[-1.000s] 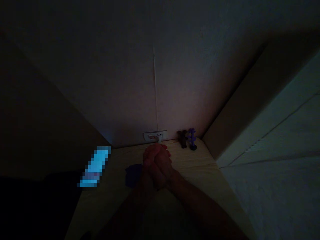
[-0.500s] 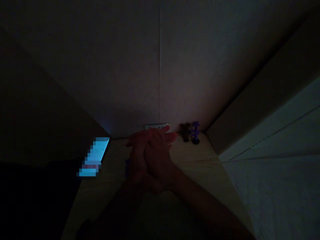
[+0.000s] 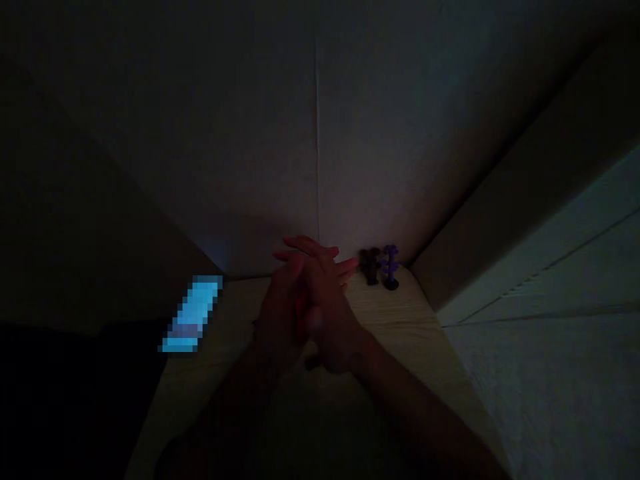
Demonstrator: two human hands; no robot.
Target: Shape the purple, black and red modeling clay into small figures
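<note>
Above the wooden tabletop, my left hand and my right hand press against each other in dim light. Fingers of both are stretched out and cross at the top, the right hand's lying over the left's. A reddish glow shows in the gap between the palms, and I see no object held there. Just under the wrists lies a small dark thing, too dim to name. Right of the fingertips stand a dark brown figurine and a purple figurine on a black base.
A lit phone with a blurred screen is at the table's left edge. Behind the table rises a wall with a thin vertical line. A padded side panel and pale fabric border the right side.
The hands have shifted against each other: the palms have parted a little at the bottom, baring the dark thing below. My right hand's fingers now reach higher and cover the wall socket.
</note>
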